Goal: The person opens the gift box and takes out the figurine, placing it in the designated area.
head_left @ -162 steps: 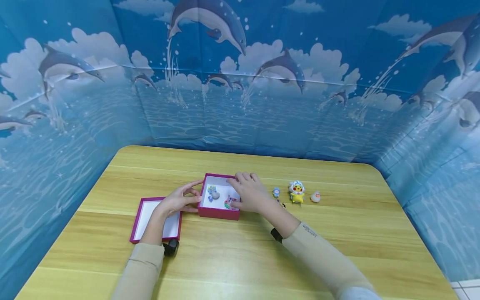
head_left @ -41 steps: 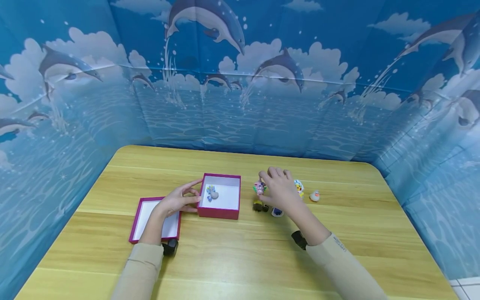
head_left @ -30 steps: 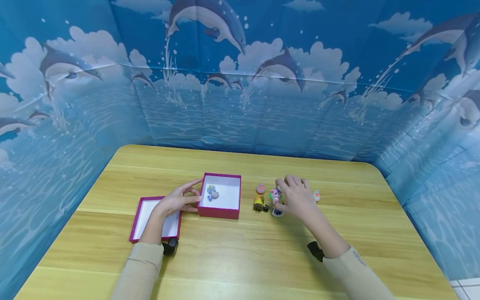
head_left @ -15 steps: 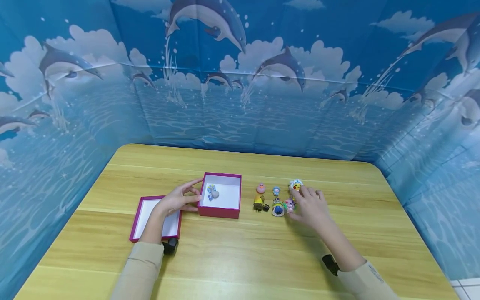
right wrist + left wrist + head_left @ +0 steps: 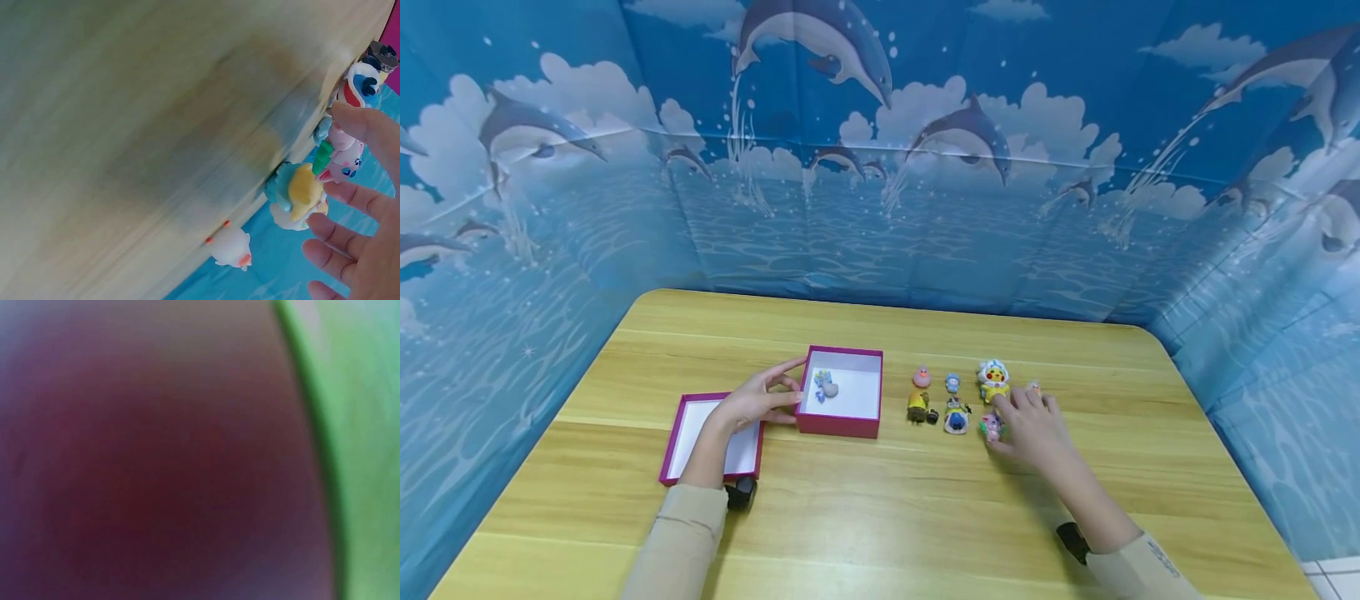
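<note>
Centre of frame, our right hand pinching a pink figurine on the table, yellow figurine and minion toy crowding just beside, left hand gripping the magenta box, lid lower left.

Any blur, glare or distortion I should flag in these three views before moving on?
Head view: sharp, wide-angle bend at the edges, soft sheen on the table. Left wrist view: wholly out of focus, only maroon and green smears. Right wrist view: tilted, wood streaked by blur, yet the pink figurine and fingers stay readable.
</note>
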Demonstrator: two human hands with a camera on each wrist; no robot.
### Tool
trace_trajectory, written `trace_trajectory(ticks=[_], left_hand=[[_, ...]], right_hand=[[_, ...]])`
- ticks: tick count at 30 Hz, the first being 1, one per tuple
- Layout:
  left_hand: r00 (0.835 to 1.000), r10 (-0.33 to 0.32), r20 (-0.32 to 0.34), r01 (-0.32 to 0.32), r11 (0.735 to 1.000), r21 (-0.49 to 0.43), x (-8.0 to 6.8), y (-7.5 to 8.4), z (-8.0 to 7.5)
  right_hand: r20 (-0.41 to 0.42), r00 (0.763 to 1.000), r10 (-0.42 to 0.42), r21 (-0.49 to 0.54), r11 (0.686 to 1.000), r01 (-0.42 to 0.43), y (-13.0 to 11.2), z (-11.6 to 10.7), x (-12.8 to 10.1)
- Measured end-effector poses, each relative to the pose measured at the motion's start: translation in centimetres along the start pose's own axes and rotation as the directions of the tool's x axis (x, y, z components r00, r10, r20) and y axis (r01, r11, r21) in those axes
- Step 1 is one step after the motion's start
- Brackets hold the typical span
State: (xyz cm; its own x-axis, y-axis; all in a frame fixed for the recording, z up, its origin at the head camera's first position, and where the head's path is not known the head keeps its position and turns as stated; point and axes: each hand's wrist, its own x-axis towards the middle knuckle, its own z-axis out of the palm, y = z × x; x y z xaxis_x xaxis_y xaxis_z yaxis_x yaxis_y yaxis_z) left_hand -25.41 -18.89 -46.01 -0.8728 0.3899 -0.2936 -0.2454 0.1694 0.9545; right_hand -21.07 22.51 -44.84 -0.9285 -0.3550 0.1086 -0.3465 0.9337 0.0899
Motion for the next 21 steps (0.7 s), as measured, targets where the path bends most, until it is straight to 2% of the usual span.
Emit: trace_trajectory(ticks=[15,21], left_hand=[[1.000,0.003,0.003,-0.003,1.000,0.004,0.04,-0.12,-0.08],[1.000,0.006,0.007,-0.006,1.000,0.005,0.03,-0.07,-0.06]], right_hand=[[0.048,0.999,0.010,-0.036,0.999,-0.008,0.33,0.45,-0.36],[0.094,0.995,0.030,-0.014,0.999,-0.029,0.33,0.41,-0.37]])
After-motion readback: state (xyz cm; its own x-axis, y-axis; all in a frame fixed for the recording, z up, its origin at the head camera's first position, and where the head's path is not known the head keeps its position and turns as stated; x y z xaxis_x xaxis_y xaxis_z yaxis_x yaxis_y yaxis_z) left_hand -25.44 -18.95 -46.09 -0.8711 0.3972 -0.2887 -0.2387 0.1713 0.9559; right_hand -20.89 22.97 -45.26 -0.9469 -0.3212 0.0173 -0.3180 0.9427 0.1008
